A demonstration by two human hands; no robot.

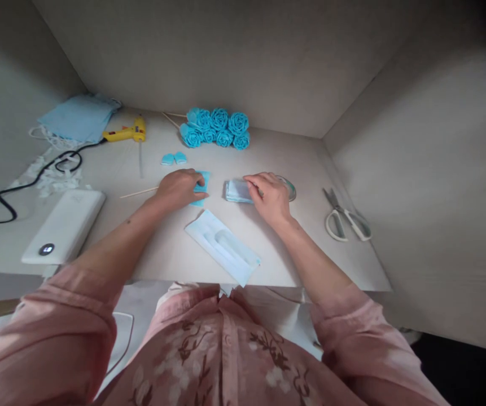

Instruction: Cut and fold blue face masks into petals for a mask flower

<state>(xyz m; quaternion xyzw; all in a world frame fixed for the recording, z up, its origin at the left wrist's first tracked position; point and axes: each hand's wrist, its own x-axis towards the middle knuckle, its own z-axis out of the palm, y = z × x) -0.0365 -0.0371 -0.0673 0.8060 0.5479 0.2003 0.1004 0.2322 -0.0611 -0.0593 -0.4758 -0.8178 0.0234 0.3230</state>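
My left hand [179, 189] rests over a bright blue fabric piece [201, 179], thumb and fingers curved and apart. Under its wrist runs a thin wooden stick [139, 193]. My right hand [271, 197] has its thumb and fingertips closed at the right end of a stack of pale blue mask pieces [236, 192]; the palm hides part of that stack. Partly behind the right hand lies a round, clear-looking ring, perhaps a tape roll [292, 189]. Between my forearms, near the table's front edge, a flattened pale blue mask piece [223, 247] lies slanted.
Several blue fabric roses [219, 128] on sticks lie at the back. Small blue petals [174, 158], a yellow glue gun [130, 132] and a mask pile [79, 118] are leftward. A white power bank [65, 225] sits front left, scissors [344, 217] right. Walls enclose the table.
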